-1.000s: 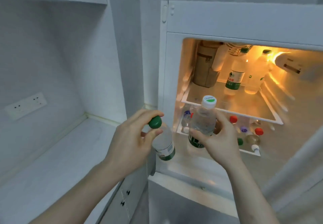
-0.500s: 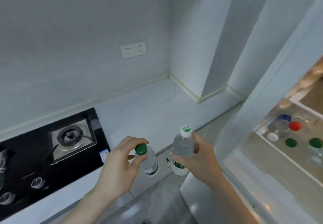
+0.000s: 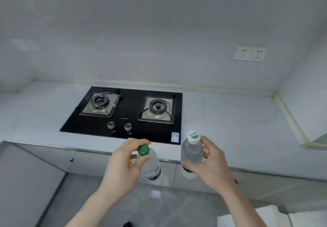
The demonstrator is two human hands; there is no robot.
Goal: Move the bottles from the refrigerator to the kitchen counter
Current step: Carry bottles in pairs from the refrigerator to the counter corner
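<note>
My left hand (image 3: 123, 168) grips a clear water bottle with a green cap (image 3: 152, 164) by its neck, held just in front of the counter's front edge. In my right hand (image 3: 211, 164) is a second clear bottle with a white cap (image 3: 192, 153), upright, gripped around its body. Both bottles hang in the air at the edge of the pale kitchen counter (image 3: 230, 120). The refrigerator is out of view.
A black two-burner gas hob (image 3: 127, 113) with two knobs is set into the counter right behind my hands. A double wall socket (image 3: 249, 54) sits up right. Cabinet fronts (image 3: 85, 157) run below the counter, and a wall corner closes the counter's right end.
My view has swung left from the open refrigerator to the counter and hob. Both hands have kept their bottles and carried them to the counter's front edge.
</note>
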